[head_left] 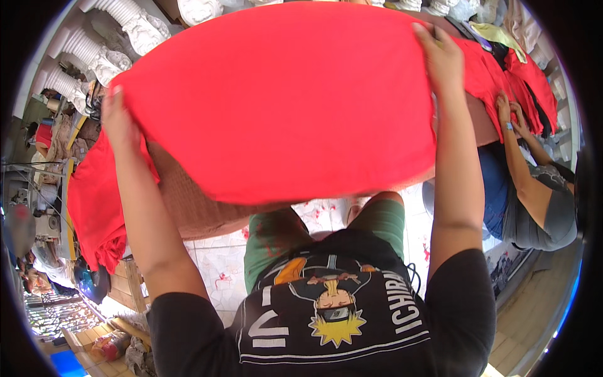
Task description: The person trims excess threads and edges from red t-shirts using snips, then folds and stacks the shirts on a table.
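Note:
A large red cloth (282, 100) is stretched out flat in front of me above a brown table (195, 207). My left hand (118, 119) grips its left edge and my right hand (441, 58) grips its right edge, both arms reaching forward. The cloth hides most of the table top. Below it I see my green shorts and black printed shirt.
More red cloth (94, 207) hangs off the table's left side, and a pile of red garments (515, 81) lies at the right. Another person (534, 188) at the right has both hands on that pile. White ornate columns (94, 56) stand at the upper left. The floor is pale tile.

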A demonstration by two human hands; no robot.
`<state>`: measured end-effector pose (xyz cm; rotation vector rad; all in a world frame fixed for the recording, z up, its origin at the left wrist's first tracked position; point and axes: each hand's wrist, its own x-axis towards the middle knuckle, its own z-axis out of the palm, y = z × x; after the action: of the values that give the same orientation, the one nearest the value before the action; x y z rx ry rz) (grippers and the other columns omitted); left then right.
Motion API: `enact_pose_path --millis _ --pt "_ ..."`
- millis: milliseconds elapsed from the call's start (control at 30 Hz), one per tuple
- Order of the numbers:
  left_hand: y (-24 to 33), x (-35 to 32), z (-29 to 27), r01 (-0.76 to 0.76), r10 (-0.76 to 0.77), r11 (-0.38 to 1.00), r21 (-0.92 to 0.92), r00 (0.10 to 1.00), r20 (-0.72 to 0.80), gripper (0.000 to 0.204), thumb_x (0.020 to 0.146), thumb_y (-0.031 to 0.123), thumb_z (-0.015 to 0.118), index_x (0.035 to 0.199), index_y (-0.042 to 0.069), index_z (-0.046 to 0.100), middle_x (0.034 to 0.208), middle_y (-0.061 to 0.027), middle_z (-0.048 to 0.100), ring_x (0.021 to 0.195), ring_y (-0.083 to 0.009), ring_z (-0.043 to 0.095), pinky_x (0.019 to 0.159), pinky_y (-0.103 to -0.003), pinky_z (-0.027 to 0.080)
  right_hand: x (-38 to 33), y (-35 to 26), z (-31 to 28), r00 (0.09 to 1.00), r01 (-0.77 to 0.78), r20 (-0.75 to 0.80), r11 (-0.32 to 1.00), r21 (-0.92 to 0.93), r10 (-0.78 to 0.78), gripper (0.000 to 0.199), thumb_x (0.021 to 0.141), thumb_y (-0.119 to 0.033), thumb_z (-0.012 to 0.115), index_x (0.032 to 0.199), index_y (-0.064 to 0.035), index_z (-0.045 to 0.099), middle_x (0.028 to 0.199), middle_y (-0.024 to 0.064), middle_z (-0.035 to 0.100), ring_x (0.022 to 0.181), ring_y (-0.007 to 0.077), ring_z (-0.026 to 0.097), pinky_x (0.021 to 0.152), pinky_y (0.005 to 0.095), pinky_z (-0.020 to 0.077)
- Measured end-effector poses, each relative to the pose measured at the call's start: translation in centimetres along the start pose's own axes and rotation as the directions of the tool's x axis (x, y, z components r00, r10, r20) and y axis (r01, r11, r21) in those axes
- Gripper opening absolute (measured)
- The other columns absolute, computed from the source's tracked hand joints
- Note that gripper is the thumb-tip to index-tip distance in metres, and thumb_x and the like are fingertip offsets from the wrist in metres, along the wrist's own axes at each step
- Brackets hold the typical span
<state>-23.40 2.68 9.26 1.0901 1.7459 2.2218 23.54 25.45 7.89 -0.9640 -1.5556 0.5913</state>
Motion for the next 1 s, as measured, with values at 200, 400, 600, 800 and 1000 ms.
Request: enact_pose_path --millis 200,400,600,800,1000 --pt "-5.0 -7.2 4.6 0.024 -0.091 0.957 0.288 0.971 0.220 0.041 0.089 0.017 0.062 0.126 0.002 0.053 0.122 -0.0106 0.057 0.113 -0.0179 0.053 0.093 -0.029 0.042 -3.6 3.8 -0.5 0.982 0.099 0.177 0.984 -0.147 -0.072 0.027 0.086 -0.023 0.065 0.108 -0.0061 0.067 0.083 -0.0006 0.067 0.067 0.0012 0.053 0.058 0.0200 0.0414" --pt "-3.6 -18.0 9.5 -0.253 -0.020 0.910 0.328 0.765 0.644 0.022 0.086 0.013 0.064 0.107 0.005 0.066 0.113 -0.0087 0.063 0.110 -0.0203 0.056 0.093 -0.031 0.044 -9.8 5.7 -4.6 0.950 -0.076 0.292 0.989 -0.125 0.110 0.019 0.089 -0.014 0.059 0.104 -0.0059 0.068 0.078 -0.0033 0.065 0.066 0.0023 0.051 0.056 0.0200 0.0399" --pt "-5.3 -22.4 13.1 -0.509 0.056 0.800 0.319 0.592 0.804 0.025 0.077 0.013 0.069 0.101 0.006 0.067 0.108 -0.0065 0.062 0.104 -0.0264 0.056 0.090 -0.038 0.045 -12.4 7.7 -4.8 0.826 -0.252 0.453 0.939 -0.235 0.335 0.020 0.088 -0.014 0.060 0.105 -0.0060 0.068 0.079 0.0022 0.066 0.071 0.0050 0.055 0.063 0.0232 0.0443" --pt "-6.5 -23.5 14.3 -0.558 0.048 0.730 0.394 0.617 0.785 0.026 0.076 0.012 0.071 0.101 0.007 0.068 0.110 -0.0038 0.062 0.105 -0.0249 0.054 0.089 -0.036 0.046 -13.7 8.8 -2.6 0.823 -0.029 0.507 0.909 -0.416 0.258 0.027 0.085 -0.021 0.063 0.106 -0.0038 0.067 0.092 0.0134 0.068 0.083 0.0268 0.065 0.075 0.0333 0.0483" --pt "-7.0 -23.2 14.4 -0.547 0.075 0.738 0.394 0.647 0.759 0.022 0.077 0.012 0.070 0.098 0.007 0.068 0.104 -0.0044 0.064 0.100 -0.0241 0.057 0.084 -0.034 0.048 -14.4 9.9 -0.4 0.840 -0.141 0.425 0.892 -0.429 0.337 0.036 0.080 -0.030 0.069 0.104 -0.0037 0.066 0.087 0.0154 0.067 0.080 0.0280 0.065 0.073 0.0349 0.0483"
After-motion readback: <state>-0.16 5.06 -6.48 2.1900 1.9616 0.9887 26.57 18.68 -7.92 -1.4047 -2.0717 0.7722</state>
